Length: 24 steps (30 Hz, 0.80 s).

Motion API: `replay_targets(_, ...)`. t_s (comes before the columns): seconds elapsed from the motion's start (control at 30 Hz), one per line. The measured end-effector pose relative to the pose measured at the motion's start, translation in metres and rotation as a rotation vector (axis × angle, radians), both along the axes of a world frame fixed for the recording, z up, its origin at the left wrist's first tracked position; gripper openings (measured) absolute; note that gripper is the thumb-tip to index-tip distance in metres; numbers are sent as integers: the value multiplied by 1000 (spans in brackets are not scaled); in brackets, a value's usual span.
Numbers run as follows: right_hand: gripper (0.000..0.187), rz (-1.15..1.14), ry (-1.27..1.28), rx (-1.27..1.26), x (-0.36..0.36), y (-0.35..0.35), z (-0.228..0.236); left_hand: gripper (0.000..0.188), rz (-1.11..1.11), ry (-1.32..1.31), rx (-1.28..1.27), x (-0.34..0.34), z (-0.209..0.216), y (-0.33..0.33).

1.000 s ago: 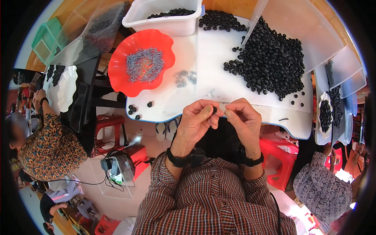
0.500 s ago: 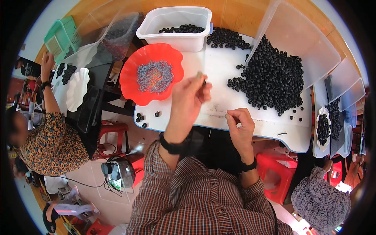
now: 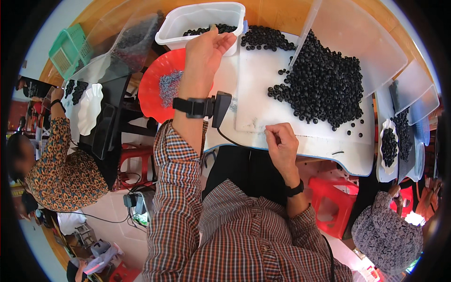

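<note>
My left hand (image 3: pixel 210 44) reaches over the near rim of the white plastic tub (image 3: pixel 168 40), its fingers stretched out. I see nothing held in them. In the tub lie many small black round pieces (image 3: pixel 225 29), which look like beads with a hole. Below that forearm sits a red scalloped bowl (image 3: pixel 149 89) with a heap of tiny silvery bits (image 3: pixel 170 88). My right hand (image 3: pixel 283 144) is closed at the table's front edge, thumb against the curled finger; whatever is between them is too small to make out.
A large pile of black pieces (image 3: pixel 326 89) spills from a clear bin (image 3: pixel 361 42) on the white table (image 3: pixel 263 113). A smaller heap (image 3: pixel 267 38) lies beside the tub. A red stool (image 3: pixel 331 207) stands at the right. People work at both sides.
My left hand has moved up and away from the middle of the table to the tub, and its pinch has opened. My right hand stays near the front edge, still closed.
</note>
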State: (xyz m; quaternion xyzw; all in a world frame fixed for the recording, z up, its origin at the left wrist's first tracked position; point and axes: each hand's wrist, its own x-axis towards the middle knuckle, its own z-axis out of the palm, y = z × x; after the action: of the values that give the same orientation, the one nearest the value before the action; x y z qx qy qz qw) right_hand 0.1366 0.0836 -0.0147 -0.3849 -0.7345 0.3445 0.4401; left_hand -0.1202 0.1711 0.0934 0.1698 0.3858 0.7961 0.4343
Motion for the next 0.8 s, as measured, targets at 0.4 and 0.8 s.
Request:
replay_targets(0.4, 14, -122, -160, 141, -19, -5, 1, 22, -170, 364, -364, 83, -70, -115)
replay_targets(0.8, 10, -160, -376, 292, -32, -2, 5, 18, -31, 1207, -344, 100, -88, -80)
